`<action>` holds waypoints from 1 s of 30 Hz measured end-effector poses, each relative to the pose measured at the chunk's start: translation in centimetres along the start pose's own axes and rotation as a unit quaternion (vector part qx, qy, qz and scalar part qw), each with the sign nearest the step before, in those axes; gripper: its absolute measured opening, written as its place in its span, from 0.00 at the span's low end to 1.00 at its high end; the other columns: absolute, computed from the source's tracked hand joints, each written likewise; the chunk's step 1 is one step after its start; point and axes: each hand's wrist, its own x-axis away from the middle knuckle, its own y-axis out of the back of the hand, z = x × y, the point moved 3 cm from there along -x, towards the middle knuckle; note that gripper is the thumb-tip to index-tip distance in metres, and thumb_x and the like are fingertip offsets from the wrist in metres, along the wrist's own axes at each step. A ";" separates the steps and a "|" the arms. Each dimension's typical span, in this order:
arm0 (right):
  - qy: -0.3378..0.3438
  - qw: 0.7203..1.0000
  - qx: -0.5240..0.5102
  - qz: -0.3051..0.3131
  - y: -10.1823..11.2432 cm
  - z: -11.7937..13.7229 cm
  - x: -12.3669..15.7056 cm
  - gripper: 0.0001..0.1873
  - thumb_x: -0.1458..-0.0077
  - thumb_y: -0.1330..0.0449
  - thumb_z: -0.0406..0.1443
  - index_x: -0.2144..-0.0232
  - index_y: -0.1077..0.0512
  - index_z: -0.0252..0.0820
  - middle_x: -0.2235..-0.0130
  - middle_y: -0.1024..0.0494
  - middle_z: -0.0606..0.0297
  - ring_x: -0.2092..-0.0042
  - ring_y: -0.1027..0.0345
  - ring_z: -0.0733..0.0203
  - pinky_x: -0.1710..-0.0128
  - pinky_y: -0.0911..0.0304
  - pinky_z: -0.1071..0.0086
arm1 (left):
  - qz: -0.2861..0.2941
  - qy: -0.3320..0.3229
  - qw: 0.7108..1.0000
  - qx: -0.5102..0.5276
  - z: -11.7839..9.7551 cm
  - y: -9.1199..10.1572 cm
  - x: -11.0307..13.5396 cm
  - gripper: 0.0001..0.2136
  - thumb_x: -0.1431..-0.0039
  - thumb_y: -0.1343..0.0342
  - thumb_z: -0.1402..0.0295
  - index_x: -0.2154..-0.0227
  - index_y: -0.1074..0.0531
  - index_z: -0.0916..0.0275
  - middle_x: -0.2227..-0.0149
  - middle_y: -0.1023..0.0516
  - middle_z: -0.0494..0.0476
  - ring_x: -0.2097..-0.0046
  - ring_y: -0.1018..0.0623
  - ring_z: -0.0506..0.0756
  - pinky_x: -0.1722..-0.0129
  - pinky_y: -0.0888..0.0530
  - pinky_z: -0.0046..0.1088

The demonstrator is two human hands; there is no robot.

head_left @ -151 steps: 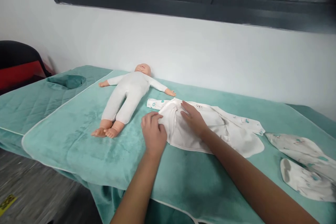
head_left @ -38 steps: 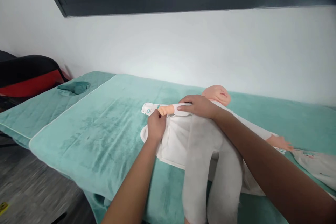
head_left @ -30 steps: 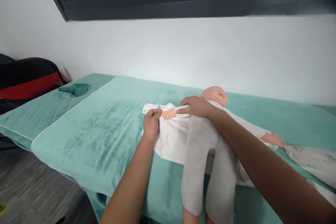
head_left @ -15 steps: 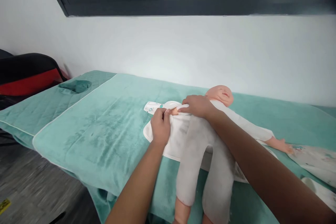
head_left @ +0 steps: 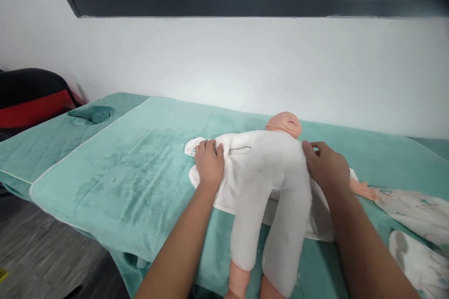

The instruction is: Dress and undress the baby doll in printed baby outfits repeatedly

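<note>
"White cloth everywhere. Where does the shirt end and the doll begin?"

"The baby shirt (head_left: 228, 196) lies spread on the teal plush bed cover (head_left: 122, 163), and the cloth-bodied baby doll (head_left: 277, 163) lies face up over it, head (head_left: 281, 124) towards the wall. White cloth covers its arm on my left; I can't see the little hand there."

"And your own hands?"

"My left hand (head_left: 210, 163) is bent over the printed sleeve (head_left: 190, 146), thumb a little apart; I can't tell whether it grips or only presses. My right hand (head_left: 326, 168) curls at the doll's other side, by the shoulder, its hold hidden from me."

"How will they handle?"

"The shirt looks thin, soft and light, apt to bunch, so I'd take it by the cuff edge. The doll I judge padded and heavier; its smooth feet may slip, so the clothed upper arm seems the better hold."
</note>
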 end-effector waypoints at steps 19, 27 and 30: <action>0.032 0.793 -0.539 0.283 -4.7 0.6 3.1 0.49 0.48 0.36 0.51 0.31 0.54 0.53 0.41 0.27 0.57 0.45 0.28 0.52 0.44 0.32 0.58 | 0.136 -0.020 0.987 0.084 -7.6 -0.1 -2.3 0.07 0.36 0.52 0.71 0.66 0.29 0.57 0.63 0.22 0.56 0.61 0.24 0.58 0.61 0.32 0.32; 0.039 0.772 -0.548 0.319 -4.5 0.7 3.2 0.52 0.47 0.36 0.50 0.30 0.59 0.50 0.41 0.27 0.55 0.46 0.27 0.53 0.44 0.31 0.57 | 0.308 -0.003 0.918 0.252 -12.8 5.3 -1.6 0.05 0.48 0.41 0.74 0.68 0.23 0.60 0.63 0.21 0.56 0.63 0.23 0.55 0.66 0.27 0.29; 0.036 0.773 -0.548 0.317 -4.2 0.7 3.3 0.51 0.47 0.35 0.50 0.31 0.58 0.49 0.39 0.29 0.54 0.44 0.28 0.53 0.43 0.33 0.56 | 0.364 0.054 0.876 0.313 -14.5 7.6 -0.4 0.06 0.43 0.43 0.68 0.65 0.23 0.61 0.61 0.22 0.59 0.68 0.22 0.54 0.72 0.25 0.29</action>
